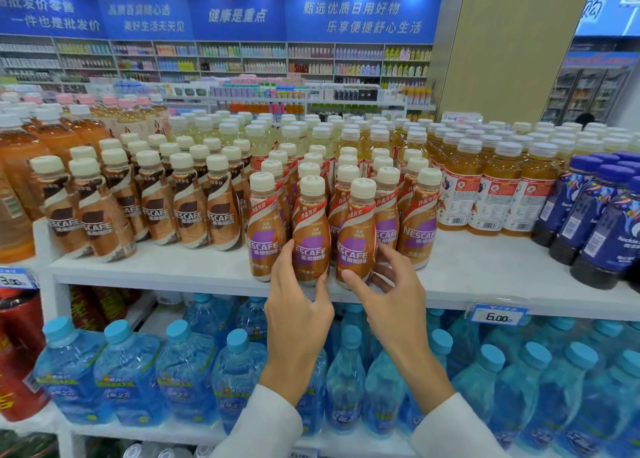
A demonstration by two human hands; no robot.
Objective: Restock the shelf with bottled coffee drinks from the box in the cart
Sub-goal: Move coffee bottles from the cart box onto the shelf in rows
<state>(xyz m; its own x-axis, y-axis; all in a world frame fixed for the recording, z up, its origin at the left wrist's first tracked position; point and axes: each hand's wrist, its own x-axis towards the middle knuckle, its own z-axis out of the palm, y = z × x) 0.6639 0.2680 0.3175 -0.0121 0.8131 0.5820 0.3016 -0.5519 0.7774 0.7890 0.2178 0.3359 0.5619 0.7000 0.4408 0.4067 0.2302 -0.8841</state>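
Both arms are reaching up and forward in white sleeves (266,423), with the hands sitting side by side at the front lip of the white shelf (485,270).

The left hand (298,302) is wrapping round the lower half of a purple-label coffee bottle (310,229). Its fingers are curling up the bottle's left side and the thumb is hugging the right side near the base, so it's properly clamped on.

The right hand (391,295) is doing more of a pinch on the neighbouring coffee bottle (356,236). The thumb tip is pressing the lower front, the index finger is stretching up the right side, and the other fingers are tucking in loosely below.

Both bottles are standing upright and nearly touching each other. Can't tell if either is actually lifting off the shelf.

More purple-label bottles (419,222) are crowding just behind the fingertips, and brown-label ones (221,212) are lining up off to the left of the left hand. Blue-capped water bottles (180,371) are sitting under both wrists, with a price tag (498,315) hanging just right of the right hand.
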